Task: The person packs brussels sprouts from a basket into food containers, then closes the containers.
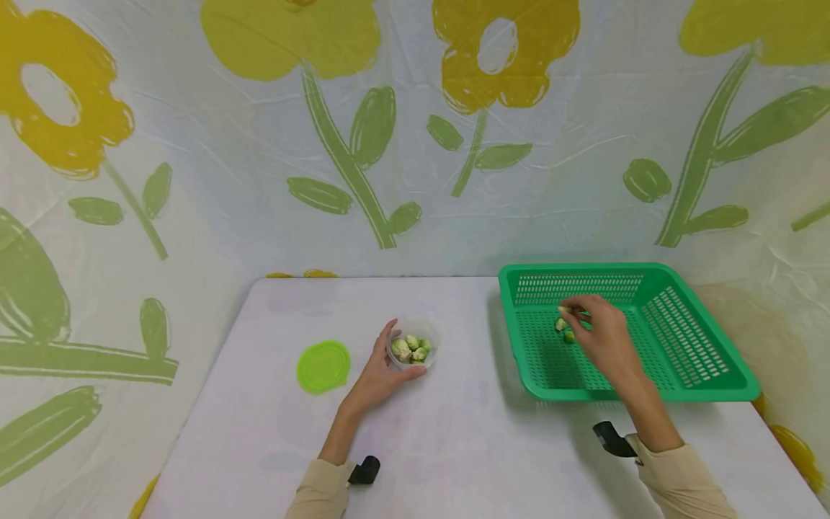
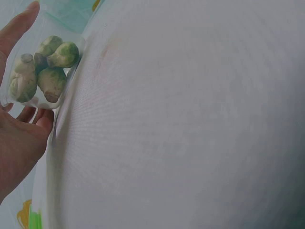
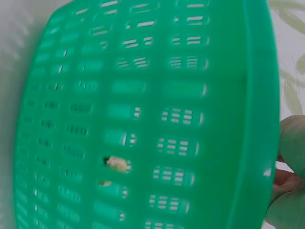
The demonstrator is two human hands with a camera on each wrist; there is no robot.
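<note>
As your left hand (image 1: pixel 379 378) grips the mid-frame cup (image 1: pixel 432 334), your right hand (image 1: pixel 604 336) pinches a small sprout (image 1: pixel 563 309), likely light and firm, best held by its sides.

You wear beige sleeves (image 1: pixel 320 491). At the right of the head frame, your basket (image 1: pixel 583 396) is green; at centre, a clear tub (image 1: pixel 434 339) shows green-and-cream Brussels sprouts (image 1: pixel 401 350), right of a lime-green lid (image 1: pixel 323 367). Yellow-and-green flowers pattern your whitish backdrop (image 1: pixel 551 209).

I'm finding no readable text, labels, brands, numbers or signs anywhere, left, right, near or far.
</note>
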